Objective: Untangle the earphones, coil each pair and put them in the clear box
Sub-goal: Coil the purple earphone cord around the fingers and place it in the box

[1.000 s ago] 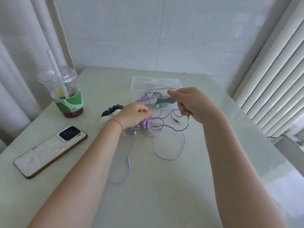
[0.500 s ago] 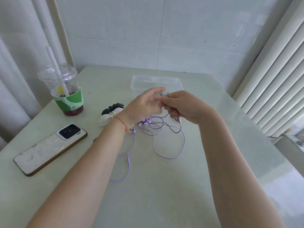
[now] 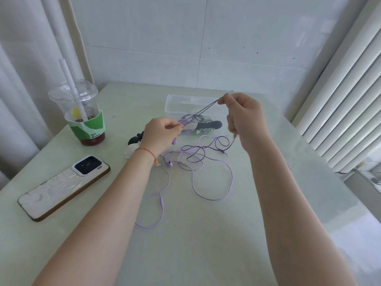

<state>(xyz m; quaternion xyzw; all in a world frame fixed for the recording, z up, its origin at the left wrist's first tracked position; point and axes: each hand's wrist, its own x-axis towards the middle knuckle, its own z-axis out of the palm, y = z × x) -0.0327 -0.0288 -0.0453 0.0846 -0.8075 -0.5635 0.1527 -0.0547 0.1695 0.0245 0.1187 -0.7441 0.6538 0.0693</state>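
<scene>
A dark purple earphone cord [image 3: 203, 110] stretches taut between my two hands above the table. My left hand [image 3: 160, 134] pinches its lower end, and a purple earbud hangs below that hand. My right hand [image 3: 243, 115] pinches the upper end near the clear box [image 3: 175, 103]. Beneath them, tangled light purple earphones [image 3: 212, 176] lie in loops on the table, one plug [image 3: 161, 200] near my left forearm. Coiled earphones with clips [image 3: 203, 125] lie inside the box.
A plastic drink cup [image 3: 82, 112] with a straw stands at the left. A phone [image 3: 64, 185] lies face down near the left edge. A black and white object [image 3: 133, 145] sits behind my left wrist. A radiator runs along the right.
My hands were together half a second ago; now they have drawn apart, the right one up and to the right, pulling the dark cord taut between them.
</scene>
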